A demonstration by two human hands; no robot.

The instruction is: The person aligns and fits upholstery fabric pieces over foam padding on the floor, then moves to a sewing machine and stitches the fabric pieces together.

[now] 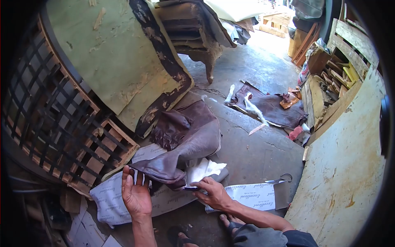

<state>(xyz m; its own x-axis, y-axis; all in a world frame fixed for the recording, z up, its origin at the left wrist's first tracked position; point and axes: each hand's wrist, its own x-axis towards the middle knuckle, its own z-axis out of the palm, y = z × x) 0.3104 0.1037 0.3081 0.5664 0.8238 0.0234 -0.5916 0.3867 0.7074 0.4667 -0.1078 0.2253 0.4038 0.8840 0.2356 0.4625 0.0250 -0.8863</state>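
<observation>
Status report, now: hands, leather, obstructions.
Left hand open, palm up, at the brown leather; right hand pinching its near edge. Leather creased, folded. Printed sheet underneath; nothing visibly blocking.

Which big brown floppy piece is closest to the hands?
The bunched-up brown piece, right by the left hand and right hand. The other brown piece lies flatter, farther away, near the wood scraps.

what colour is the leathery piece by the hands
The leathery piece is dark purplish brown, shown in the head view.
</observation>
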